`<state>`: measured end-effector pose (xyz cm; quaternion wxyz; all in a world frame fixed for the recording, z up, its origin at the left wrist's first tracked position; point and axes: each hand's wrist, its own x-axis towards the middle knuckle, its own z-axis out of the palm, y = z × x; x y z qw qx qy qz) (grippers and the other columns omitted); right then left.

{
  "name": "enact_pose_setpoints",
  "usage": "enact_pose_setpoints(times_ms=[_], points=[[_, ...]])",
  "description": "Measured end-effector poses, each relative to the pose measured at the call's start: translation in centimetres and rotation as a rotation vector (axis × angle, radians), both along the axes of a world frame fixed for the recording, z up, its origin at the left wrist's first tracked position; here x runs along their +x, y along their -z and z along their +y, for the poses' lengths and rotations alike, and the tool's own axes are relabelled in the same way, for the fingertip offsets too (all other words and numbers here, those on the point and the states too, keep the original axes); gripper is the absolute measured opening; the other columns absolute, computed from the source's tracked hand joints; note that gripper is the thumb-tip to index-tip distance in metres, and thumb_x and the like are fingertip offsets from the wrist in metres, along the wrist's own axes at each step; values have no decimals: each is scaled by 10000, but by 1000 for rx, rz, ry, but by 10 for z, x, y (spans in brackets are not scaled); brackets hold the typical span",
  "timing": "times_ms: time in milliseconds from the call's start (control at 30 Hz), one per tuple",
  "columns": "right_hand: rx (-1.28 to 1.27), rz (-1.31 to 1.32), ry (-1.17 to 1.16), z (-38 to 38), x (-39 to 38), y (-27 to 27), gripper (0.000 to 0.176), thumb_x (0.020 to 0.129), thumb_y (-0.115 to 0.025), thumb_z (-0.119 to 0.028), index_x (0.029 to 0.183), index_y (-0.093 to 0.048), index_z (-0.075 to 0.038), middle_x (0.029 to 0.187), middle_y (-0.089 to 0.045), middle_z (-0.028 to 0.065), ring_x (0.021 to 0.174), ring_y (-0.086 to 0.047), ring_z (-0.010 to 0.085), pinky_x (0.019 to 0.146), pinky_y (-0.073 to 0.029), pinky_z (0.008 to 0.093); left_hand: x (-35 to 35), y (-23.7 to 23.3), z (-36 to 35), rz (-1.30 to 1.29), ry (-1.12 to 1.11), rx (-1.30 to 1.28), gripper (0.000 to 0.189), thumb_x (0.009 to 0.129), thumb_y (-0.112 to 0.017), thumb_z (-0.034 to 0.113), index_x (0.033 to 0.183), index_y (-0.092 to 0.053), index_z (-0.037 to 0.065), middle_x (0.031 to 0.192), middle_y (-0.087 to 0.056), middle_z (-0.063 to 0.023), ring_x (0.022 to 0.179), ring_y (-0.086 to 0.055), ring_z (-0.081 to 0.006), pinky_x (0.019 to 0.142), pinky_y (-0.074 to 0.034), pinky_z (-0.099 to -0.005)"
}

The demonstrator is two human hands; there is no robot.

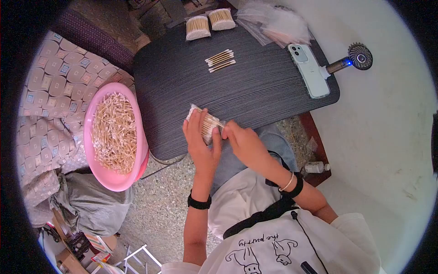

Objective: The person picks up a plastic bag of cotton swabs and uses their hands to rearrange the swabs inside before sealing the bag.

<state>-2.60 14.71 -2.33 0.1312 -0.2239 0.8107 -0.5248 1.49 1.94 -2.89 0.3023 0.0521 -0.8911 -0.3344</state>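
My left hand (200, 139) grips a bundle of wooden cotton swabs (209, 125) in a clear bag at the near edge of the dark table (255, 91). My right hand (244, 141) pinches the right end of the same bundle. A few loose swabs (220, 60) lie in a row near the table's middle. Two packed swab bundles (198, 28) (221, 19) rest at the far edge.
A pink basin (101, 176) full of swabs sits to the left on a patterned cloth. A phone (309, 70) and a small handheld fan (353, 60) lie at the table's right. Clear plastic bags (278, 23) are piled at the far right. A small bottle (315, 167) lies on the floor.
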Motion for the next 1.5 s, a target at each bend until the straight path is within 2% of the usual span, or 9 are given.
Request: enact_pose_setpoints(times_ms=[67,267,367,767,833,933,1067,1233,1500], points=[[240,120,27,-1,2,-6,192,937,-479,-214,876,-554,-48,685,-558,124,640,-608,298,546,-476,359,1,-1,-1,-3,1,-36,469,856,-570,98,1288,-422,-6,1229,-567,-149,1218,-476,-298,1091,-206,-469],[226,426,96,4,1,-21,128,881,-545,-184,840,-555,-63,773,-577,99,669,-635,260,529,-513,351,1,-4,-2,9,2,-44,458,841,-577,92,1265,-448,-20,1252,-543,-161,1226,-458,-324,1067,-252,-470],[127,340,105,4,1,-20,72,843,-601,-100,869,-605,-33,729,-596,109,598,-607,291,526,-483,369,-1,-3,-2,31,2,-42,461,829,-586,99,1252,-459,-32,1273,-520,-172,1232,-442,-338,1051,-270,-469],[113,388,97,-9,-6,-11,140,868,-552,-153,806,-532,-30,709,-606,152,639,-619,310,527,-490,379,-3,-7,-3,76,-14,9,451,825,-604,122,1250,-493,22,1341,-437,-199,1206,-451,-367,1017,-338,-420],[-27,188,84,-8,-7,-12,170,879,-563,-172,825,-565,-11,699,-623,133,607,-625,266,519,-490,342,-2,-8,-6,67,2,69,452,830,-599,133,1255,-487,27,1356,-416,-203,1215,-442,-369,1020,-335,-424],[-235,-288,59,-2,-7,-9,220,897,-573,-199,851,-605,14,675,-636,92,557,-611,173,495,-478,279,-1,-20,-13,42,-48,-179,447,843,-590,139,1259,-478,20,1332,-442,-198,1211,-451,-351,1013,-343,-420],[-321,-648,6,2,-11,-9,242,916,-566,-207,864,-621,23,637,-614,34,515,-554,68,453,-443,214,-9,-5,-24,18,-96,197,415,861,-583,123,1248,-484,13,1293,-474,-173,1179,-475,-270,991,-361,-366],[-346,-651,-1,-2,-10,-9,208,905,-573,-170,847,-622,24,642,-621,50,499,-557,74,430,-428,206,-16,-5,-27,-119,-101,437,371,862,-593,98,1212,-512,6,1219,-515,-124,1111,-495,-195,956,-375,-311],[-352,-618,45,-12,-9,-14,175,895,-570,-133,846,-616,29,630,-620,54,484,-560,79,421,-427,214,-14,-3,-29,-64,-57,391,341,842,-612,88,1170,-549,17,1147,-535,-101,1064,-509,-192,938,-378,-301]])
